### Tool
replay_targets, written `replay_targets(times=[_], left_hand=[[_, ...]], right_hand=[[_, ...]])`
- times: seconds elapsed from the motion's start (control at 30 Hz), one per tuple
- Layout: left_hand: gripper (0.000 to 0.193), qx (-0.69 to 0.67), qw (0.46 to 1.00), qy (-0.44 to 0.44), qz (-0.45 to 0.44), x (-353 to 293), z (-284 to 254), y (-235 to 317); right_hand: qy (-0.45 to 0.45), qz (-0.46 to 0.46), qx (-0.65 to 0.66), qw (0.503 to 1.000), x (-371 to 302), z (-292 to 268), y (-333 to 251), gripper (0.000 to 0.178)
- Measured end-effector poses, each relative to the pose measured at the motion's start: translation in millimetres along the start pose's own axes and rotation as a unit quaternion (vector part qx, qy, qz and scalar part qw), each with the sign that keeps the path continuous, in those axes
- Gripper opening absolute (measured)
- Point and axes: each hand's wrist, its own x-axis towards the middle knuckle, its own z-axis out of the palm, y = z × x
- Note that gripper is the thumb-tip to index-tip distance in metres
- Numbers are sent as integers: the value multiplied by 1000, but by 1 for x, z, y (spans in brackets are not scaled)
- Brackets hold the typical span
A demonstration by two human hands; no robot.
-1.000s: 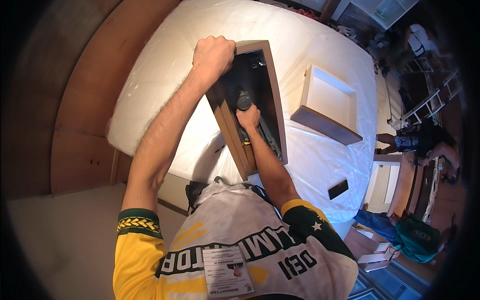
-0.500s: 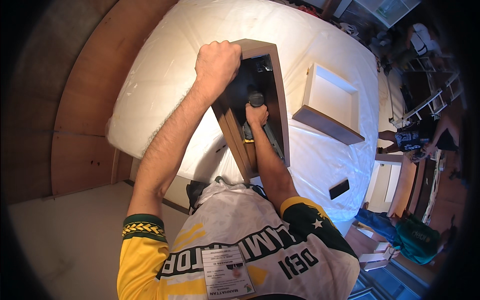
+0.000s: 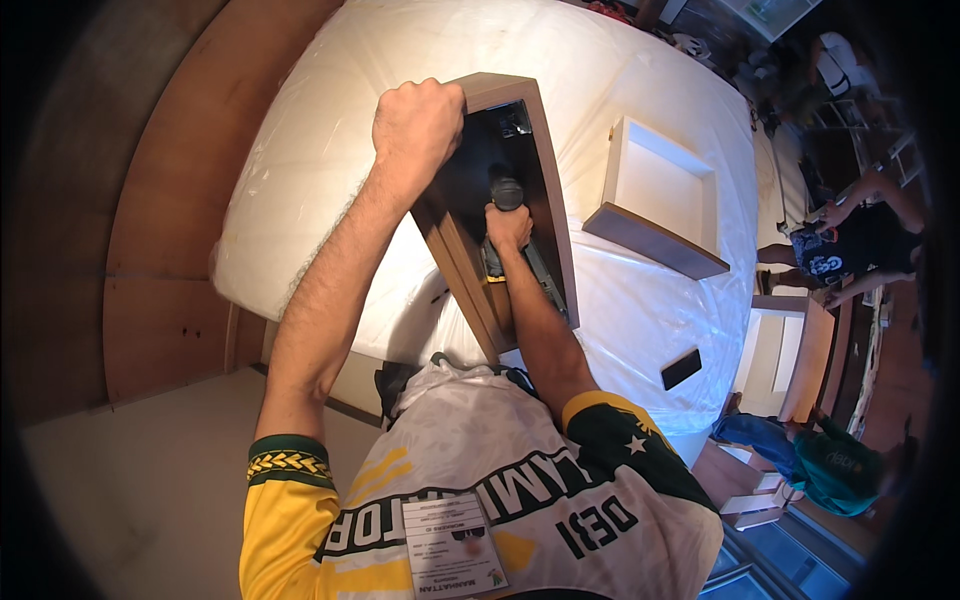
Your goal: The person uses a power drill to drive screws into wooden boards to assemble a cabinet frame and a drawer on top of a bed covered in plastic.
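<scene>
The left hand is clenched on the upper left edge of a brown wooden cabinet, which lies on a plastic-covered mattress. Inside this cabinet, the right hand has its fingers wrapped around a dark power tool, similar to a drill. A white drawer with brown front rests to the right, near a black phone.

A black phone lies on the plastic-covered mattress; a brown wooden panel stands at left; beyond the right edge appear a co-worker in green, another in dark clothing and one in white.
</scene>
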Motion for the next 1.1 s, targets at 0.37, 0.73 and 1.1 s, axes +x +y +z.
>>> replay_targets(times=[0.37,0.73,1.1], left_hand=[[4,-6,1000,18,2,-2,1,3],[15,3,1000,-15,-16,-1,-3,3],[17,-3,999,-29,-12,1,-4,2]], right_hand=[[16,0,-4,1000,3,4,2,48],[48,1,3,999,6,14,1,46],[-99,-138,-68,983,-16,-12,-10,41]])
